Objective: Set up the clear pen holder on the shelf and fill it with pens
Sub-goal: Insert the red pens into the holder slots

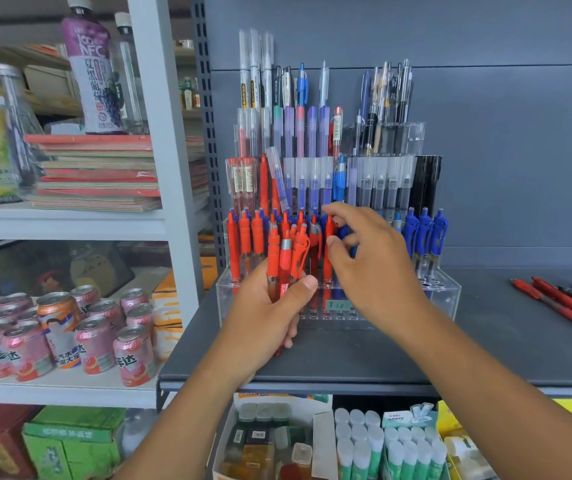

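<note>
holder (445, 292) is set up and mostly filled. red pens (282, 261) are gripped in the left hand (263, 317), one pen (327, 268) is pinched by the right hand (374, 268). loose pens (554, 301) are left.

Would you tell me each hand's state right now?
Left hand: holding red pens.
Right hand: at the pen holder; grip cannot be told.

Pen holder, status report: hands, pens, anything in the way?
Left hand grips red pen bundle. Right hand at front row, grip unclear. Clear pen holder upright, mostly filled. Loose pens lie apart, right.
</note>
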Available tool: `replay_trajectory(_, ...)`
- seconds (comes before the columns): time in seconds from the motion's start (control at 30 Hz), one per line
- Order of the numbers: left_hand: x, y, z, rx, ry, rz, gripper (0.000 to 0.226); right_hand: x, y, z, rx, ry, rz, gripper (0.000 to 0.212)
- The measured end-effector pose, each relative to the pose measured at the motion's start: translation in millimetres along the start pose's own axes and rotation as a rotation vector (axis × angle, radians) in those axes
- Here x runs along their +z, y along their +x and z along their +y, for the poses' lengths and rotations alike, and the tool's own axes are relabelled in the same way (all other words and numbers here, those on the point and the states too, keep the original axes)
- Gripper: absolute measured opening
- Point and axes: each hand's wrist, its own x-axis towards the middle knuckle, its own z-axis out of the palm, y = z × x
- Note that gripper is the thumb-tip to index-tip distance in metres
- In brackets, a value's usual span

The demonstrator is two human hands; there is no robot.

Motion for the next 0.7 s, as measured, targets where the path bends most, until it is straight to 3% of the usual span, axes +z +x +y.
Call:
replay_trajectory(0.3, -0.7, -1.3, 0.3, 0.047, 0.01, 0.022, 0.016, -2.8, -10.1, -12.8, -0.074, -0.022, 0.099, 0.026)
replay_trajectory(0.4, -0.4, -0.9, -0.5, 0.068, 0.003, 0.039, 0.012, -2.2, -15.0, -18.5, -0.017, 0.09, -0.009, 0.019)
replay_trajectory(0.53, -1.4, -2.8, 0.1, 0.084, 0.016, -0.032, 0.03, -1.0, -19.2, -23.2, 0.044, 0.163, -0.184, 0.017)
replay_trajectory(0.7, 0.7, -1.4, 0.5, 0.085, 0.026, -0.071, 0.033, -2.5, -17.9, -22.6, 0.128, 0.313, -0.21, 0.016)
